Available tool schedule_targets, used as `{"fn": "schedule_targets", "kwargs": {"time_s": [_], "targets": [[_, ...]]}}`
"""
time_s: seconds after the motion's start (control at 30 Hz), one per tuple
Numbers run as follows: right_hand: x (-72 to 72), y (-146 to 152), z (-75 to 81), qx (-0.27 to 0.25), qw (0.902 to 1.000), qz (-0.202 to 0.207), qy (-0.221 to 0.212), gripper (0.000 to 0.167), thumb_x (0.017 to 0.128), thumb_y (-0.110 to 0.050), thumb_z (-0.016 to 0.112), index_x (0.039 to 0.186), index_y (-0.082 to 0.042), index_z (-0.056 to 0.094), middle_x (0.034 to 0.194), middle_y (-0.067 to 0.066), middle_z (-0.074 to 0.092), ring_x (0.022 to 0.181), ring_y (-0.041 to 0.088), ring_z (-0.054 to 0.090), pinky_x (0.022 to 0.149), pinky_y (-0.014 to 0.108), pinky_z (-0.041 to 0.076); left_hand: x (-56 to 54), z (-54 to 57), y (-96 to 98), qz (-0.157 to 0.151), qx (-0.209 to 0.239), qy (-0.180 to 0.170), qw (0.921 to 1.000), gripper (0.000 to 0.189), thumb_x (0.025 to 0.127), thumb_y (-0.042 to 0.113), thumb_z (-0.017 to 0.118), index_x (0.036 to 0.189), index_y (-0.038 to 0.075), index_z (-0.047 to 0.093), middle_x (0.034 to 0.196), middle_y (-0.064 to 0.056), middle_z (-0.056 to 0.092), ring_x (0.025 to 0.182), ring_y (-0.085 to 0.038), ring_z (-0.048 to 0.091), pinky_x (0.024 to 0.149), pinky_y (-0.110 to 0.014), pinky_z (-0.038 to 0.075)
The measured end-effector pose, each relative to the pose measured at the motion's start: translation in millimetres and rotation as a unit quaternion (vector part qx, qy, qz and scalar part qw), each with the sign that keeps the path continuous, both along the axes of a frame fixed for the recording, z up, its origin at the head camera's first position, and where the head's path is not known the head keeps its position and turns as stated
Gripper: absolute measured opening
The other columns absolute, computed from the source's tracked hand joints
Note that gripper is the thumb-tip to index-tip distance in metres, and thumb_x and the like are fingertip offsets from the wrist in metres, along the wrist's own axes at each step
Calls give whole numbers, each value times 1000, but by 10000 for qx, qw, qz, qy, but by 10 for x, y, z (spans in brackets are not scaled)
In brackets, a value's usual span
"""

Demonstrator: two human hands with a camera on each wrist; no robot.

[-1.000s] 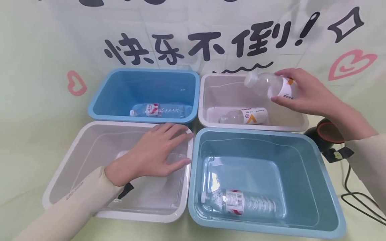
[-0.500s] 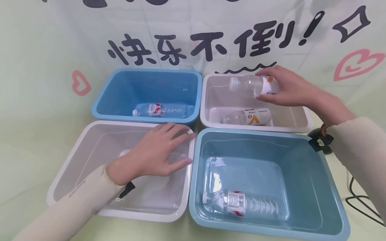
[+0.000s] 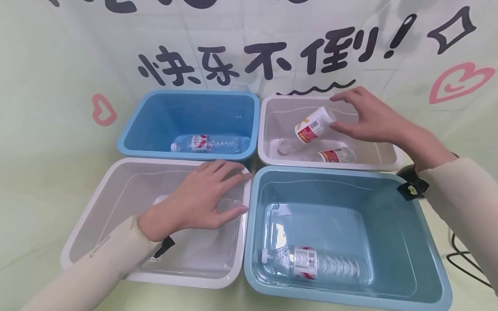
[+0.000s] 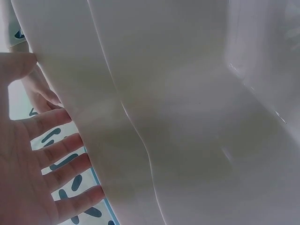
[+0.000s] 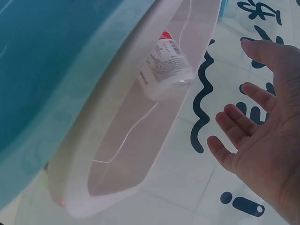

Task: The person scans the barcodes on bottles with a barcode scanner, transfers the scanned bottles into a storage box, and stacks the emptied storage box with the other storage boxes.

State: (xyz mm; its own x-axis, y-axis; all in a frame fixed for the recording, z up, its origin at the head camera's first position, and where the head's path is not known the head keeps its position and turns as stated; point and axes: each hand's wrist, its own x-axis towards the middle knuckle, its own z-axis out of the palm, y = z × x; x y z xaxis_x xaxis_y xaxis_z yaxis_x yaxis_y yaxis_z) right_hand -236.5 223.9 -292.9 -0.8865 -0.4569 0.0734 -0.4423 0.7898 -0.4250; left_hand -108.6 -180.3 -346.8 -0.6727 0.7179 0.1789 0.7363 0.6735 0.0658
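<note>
My right hand (image 3: 375, 119) is spread above the far right pale bin (image 3: 281, 113), holding nothing. Below its thumb, inside that bin, a clear plastic bottle (image 3: 313, 124) with a white, red and orange label tilts cap-down. A similar labelled bottle (image 3: 338, 155) lies under it on the bin floor. In the right wrist view the fingers are apart from the tilted bottle (image 5: 166, 65). My left hand (image 3: 202, 196) reaches across the near left pale bin (image 3: 93, 207); its extended fingers (image 4: 70, 152) rest at that bin's rim in the left wrist view.
The far left blue bin (image 3: 155, 110) contains a red-and-white labelled bottle (image 3: 200, 143). Another water bottle (image 3: 305, 261) lies in the near right teal bin (image 3: 393, 242). Black cable (image 3: 467, 263) runs at the right. A printed cloth (image 3: 241, 26) hangs behind the bins.
My right hand moved left over the far right bin and let go of the bottle, which now tilts inside it. The lower bottle there has rolled. My left hand stays in place.
</note>
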Motion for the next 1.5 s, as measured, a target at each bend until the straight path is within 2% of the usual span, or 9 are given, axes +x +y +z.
{"fn": "schedule_targets", "kwargs": {"time_s": [0.17,0.5,0.67,0.83,0.93,1.1,1.13,1.33,1.5], "targets": [[90,18,33,38,10000,65,-39,64,97,-31,74,152,-5,53,153,29,47,142,45,42,113,70,40,2,11,3,1,3,3,10000,67,94,63,62,146,21,64,147,-4,60,135,-27,54,114,-51,49],[329,28,70,190,9997,137,-45,58,96,-30,76,148,-11,57,148,26,51,132,44,52,106,67,47,7,9,7,-3,-3,27,10000,66,94,63,63,145,20,64,146,-4,60,135,-26,54,115,-50,49],[434,27,66,198,9996,208,3,56,95,-27,78,146,-12,59,151,22,51,138,42,49,107,67,47,15,4,11,12,-1,37,10000,66,94,62,63,145,20,64,146,-4,60,134,-26,55,114,-51,50],[529,21,36,79,9987,366,348,50,93,-21,79,140,-11,64,143,20,56,130,38,53,100,62,51,17,2,10,45,-11,18,10000,66,94,62,63,145,20,64,146,-5,60,134,-27,55,112,-51,51],[593,5,13,1,9969,438,653,46,92,-19,80,135,-13,68,132,15,60,113,29,60,88,50,54,14,1,9,52,-13,14,10000,66,94,62,64,145,20,64,146,-5,60,134,-27,55,112,-51,51],[689,-46,-23,-207,9912,629,1147,40,89,-14,82,127,-15,72,118,5,66,98,17,64,75,31,53,17,2,8,44,-14,-11,10000,67,94,62,63,146,21,64,146,-5,60,134,-27,55,113,-51,50],[705,-61,-31,-258,9904,671,1182,39,88,-13,83,126,-15,72,117,4,67,101,16,64,76,29,53,17,1,7,38,-6,-16,10000,67,94,63,63,146,21,64,147,-6,60,134,-27,55,113,-52,50],[821,-171,-87,-440,9820,1126,1449,32,85,-10,84,116,-14,75,110,-2,71,91,11,66,79,20,53,14,-6,8,10,37,26,10000,67,93,63,63,146,21,64,146,-5,60,134,-27,55,113,-51,50],[923,-270,-162,-541,9715,1572,1690,32,83,-11,84,113,-17,76,105,-6,71,87,8,68,75,23,56,9,-6,11,9,25,45,10000,67,93,63,63,146,21,64,146,-5,60,134,-27,55,113,-51,50]]}}
